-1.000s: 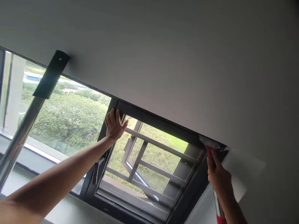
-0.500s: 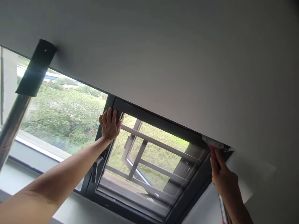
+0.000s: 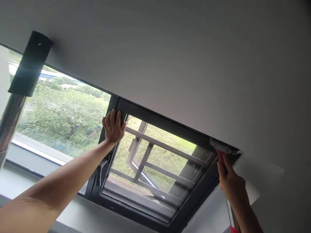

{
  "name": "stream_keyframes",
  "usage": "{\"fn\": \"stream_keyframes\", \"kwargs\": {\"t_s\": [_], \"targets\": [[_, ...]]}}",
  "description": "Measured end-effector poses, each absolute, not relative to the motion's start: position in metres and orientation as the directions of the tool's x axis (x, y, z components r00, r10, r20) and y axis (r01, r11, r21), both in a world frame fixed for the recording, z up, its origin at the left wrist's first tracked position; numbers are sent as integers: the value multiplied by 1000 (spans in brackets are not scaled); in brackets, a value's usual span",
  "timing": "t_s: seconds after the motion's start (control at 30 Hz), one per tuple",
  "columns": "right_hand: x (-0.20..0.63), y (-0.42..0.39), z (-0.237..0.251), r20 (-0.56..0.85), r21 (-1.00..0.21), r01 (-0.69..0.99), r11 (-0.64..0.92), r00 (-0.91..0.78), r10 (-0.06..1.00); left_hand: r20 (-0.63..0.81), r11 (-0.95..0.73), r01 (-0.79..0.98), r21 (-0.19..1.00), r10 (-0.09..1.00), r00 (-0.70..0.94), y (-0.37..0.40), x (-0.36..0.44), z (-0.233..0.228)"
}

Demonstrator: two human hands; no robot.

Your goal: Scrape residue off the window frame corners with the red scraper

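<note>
1. At the far left, a shiny metal pole (image 3: 8, 121) rose at a slant into a black bracket (image 3: 30, 64) fixed against the pale ceiling (image 3: 170, 48).

2. Just right of it was a fixed window pane (image 3: 60, 113), showing green trees outside.

3. My left arm reached up from the lower left. My left hand (image 3: 113, 127) lay flat, fingers spread and loose, pressed against the upper left corner of the dark window frame (image 3: 160, 124). It gripped nothing; it only rested on the frame.

4. Below that hand, on the frame's left upright, sat a dark window handle (image 3: 101, 168).

5. The middle was filled by the opening section of the window, covered by a fine mesh screen (image 3: 167, 168). Through it I saw grey metal guard bars (image 3: 167, 147) and grass beyond.

6. At the right, my right hand (image 3: 230, 183) was closed around the red handle of a squeegee (image 3: 222, 149). One finger stretched up along the handle.

7. The squeegee's pale blade sat in the upper right corner of the frame, touching it just under the ceiling. Its metal shaft ran down below my hand to the bottom edge of the view.

8. Right of that hand was a white wall (image 3: 279, 194).
</note>
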State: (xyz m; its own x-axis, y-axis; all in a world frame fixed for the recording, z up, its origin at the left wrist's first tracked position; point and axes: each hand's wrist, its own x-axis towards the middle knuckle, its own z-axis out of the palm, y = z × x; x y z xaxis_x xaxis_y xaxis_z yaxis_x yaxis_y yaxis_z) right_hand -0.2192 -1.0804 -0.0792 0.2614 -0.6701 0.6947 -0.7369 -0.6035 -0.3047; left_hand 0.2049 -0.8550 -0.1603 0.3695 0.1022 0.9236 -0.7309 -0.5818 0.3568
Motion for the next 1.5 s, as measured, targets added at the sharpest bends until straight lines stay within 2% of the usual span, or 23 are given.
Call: {"fn": "stream_keyframes", "kwargs": {"t_s": [0.07, 0.13, 0.23, 0.33, 0.47, 0.6, 0.77, 1.03, 1.17, 1.4, 1.5], "targets": [[-222, -1081, -81, 682, -310, -733, -606, 273, -679, 924, -583, -730, 358, 108, 367, -855, 205, -160], [-225, -1080, -89, 706, -289, -712, -640, 294, -645, 927, -581, -732, 355, 113, 359, -855, 205, -160], [-225, -1081, -112, 828, -153, -688, -709, 302, -472, 932, -578, -740, 344, 119, 341, -856, 207, -161], [-217, -1088, -142, 907, -19, -703, -711, 287, -309, 939, -576, -747, 332, 132, 316, -856, 209, -161], [-210, -1095, -164, 927, 80, -709, -700, 311, -208, 944, -584, -746, 321, 140, 297, -857, 210, -162], [-211, -1097, -163, 963, 94, -692, -716, 247, -112, 950, -597, -741, 306, 142, 278, -857, 211, -163], [-206, -1101, -160, 952, 87, -736, -672, 260, -162, 944, -587, -743, 322, 142, 296, -857, 211, -163], [-195, -1094, -157, 937, 65, -716, -695, 283, -204, 942, -588, -740, 327, 136, 308, -857, 210, -163], [-199, -1093, -161, 933, 113, -708, -698, 317, -170, 944, -592, -738, 322, 140, 299, -857, 211, -163], [-189, -1090, -156, 950, 122, -693, -711, 288, -117, 943, -594, -738, 320, 127, 307, -856, 210, -163], [-183, -1092, -153, 936, 192, -666, -721, 346, -70, 944, -595, -738, 318, 127, 305, -856, 210, -164]]}}
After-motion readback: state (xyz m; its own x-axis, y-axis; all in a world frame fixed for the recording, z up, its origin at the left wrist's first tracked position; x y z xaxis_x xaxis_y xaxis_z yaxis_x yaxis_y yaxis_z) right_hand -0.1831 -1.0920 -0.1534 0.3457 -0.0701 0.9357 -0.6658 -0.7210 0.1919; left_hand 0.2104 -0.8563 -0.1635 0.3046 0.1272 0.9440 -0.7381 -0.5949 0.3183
